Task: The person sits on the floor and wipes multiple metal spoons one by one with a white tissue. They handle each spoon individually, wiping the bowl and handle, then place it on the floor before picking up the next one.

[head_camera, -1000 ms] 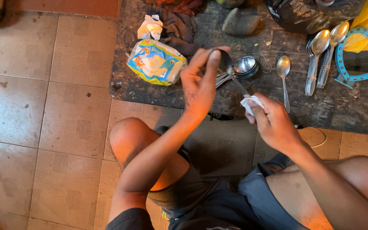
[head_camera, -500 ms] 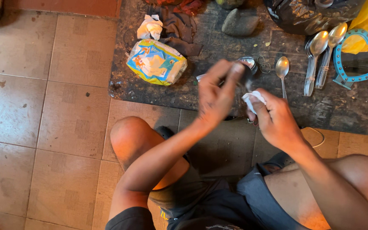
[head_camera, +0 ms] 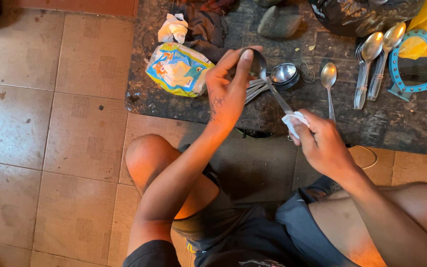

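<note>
Spoon [head_camera: 268, 81] at frame centre, above dark mat [head_camera: 411, 126]. Left hand [head_camera: 228, 91] pinched on its bowl, right hand [head_camera: 322, 141] clamped on a white cloth [head_camera: 292, 121] around the handle end; hands apart. Stacked spoons [head_camera: 282, 74] just behind on the mat, single spoon [head_camera: 328, 79] to their right, two more spoons [head_camera: 374, 54] further right beside a blue heart-shaped mirror [head_camera: 421, 64]. Colourful packet [head_camera: 179, 69] left of the left hand. Stone [head_camera: 278, 22] at top.

Left hand [head_camera: 229, 91] pinches with raised fingers; right hand [head_camera: 322, 141] is fisted.
</note>
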